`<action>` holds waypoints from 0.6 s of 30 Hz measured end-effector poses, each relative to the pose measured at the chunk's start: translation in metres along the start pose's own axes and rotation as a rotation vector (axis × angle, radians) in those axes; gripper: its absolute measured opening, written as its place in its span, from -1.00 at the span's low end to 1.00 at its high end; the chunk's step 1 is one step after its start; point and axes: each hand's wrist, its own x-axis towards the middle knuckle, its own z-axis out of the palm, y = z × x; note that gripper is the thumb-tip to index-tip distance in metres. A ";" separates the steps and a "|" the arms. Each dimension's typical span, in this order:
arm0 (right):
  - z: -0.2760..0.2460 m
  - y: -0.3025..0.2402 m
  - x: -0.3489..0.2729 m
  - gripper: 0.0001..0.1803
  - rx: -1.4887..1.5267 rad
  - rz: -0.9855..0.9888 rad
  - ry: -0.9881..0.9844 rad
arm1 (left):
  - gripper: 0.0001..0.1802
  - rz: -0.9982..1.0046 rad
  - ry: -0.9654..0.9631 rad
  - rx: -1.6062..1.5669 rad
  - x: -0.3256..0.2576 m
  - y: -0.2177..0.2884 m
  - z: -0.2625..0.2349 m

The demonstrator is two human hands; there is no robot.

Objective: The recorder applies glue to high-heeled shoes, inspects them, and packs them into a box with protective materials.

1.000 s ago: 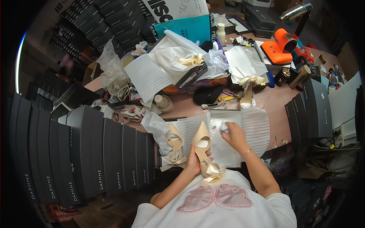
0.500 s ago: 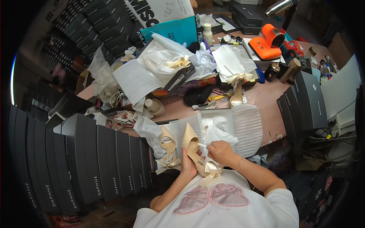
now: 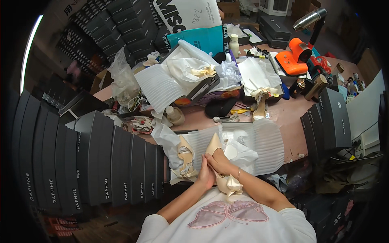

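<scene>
The person's right hand (image 3: 221,162) lies over the middle of a beige pointed-toe shoe (image 3: 222,170), its fingers curled onto the upper, grasping it. The left hand (image 3: 205,176) closes against the same shoe from the other side, palm on its flank, so that both hands hold it together just above the person's chest. The shoe's pointed toe is aimed away from the person, toward the table; a satin bow (image 3: 233,185) at its heel end hangs nearest the white sweatshirt (image 3: 227,220).

Just to the left of the held shoe, a second beige shoe (image 3: 185,160) lies on the table's near edge, toe pointing away, its own ribbon trailing at the heel. Both shoes rest over or beside a ribbed white foam sheet (image 3: 265,146) spread across the brown table (image 3: 291,121), with crumpled white tissue paper (image 3: 241,152) touching the held shoe's right side.

Farther out, a third beige shoe (image 3: 259,108) stands near the table's middle, beside an open box lined with white paper (image 3: 255,77). An orange tool (image 3: 293,58) stands at the far right of the table. A row of dark shoe boxes (image 3: 101,162) stands upright at the person's left, and more dark boxes (image 3: 330,117) stand at the right edge.
</scene>
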 end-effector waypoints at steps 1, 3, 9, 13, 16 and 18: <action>-0.004 -0.009 -0.008 -0.30 0.032 -0.102 0.046 | -0.21 -0.010 -0.067 0.039 0.010 0.010 -0.010; -0.003 -0.022 -0.023 -0.31 0.101 -0.310 0.132 | -0.35 -0.150 -0.084 0.237 0.025 0.047 -0.009; 0.032 0.001 -0.003 -0.38 0.261 -0.103 0.023 | -0.46 0.107 0.166 0.570 0.057 0.039 -0.016; 0.018 -0.019 0.000 -0.39 0.262 -0.198 0.059 | -0.47 0.072 0.121 0.473 0.057 0.052 -0.029; 0.014 -0.023 -0.014 -0.38 0.225 -0.152 -0.027 | -0.48 0.038 0.071 0.298 0.041 0.040 -0.018; -0.018 -0.043 -0.028 -0.40 0.124 -0.003 -0.317 | -0.47 0.067 -0.008 0.259 0.039 0.037 -0.025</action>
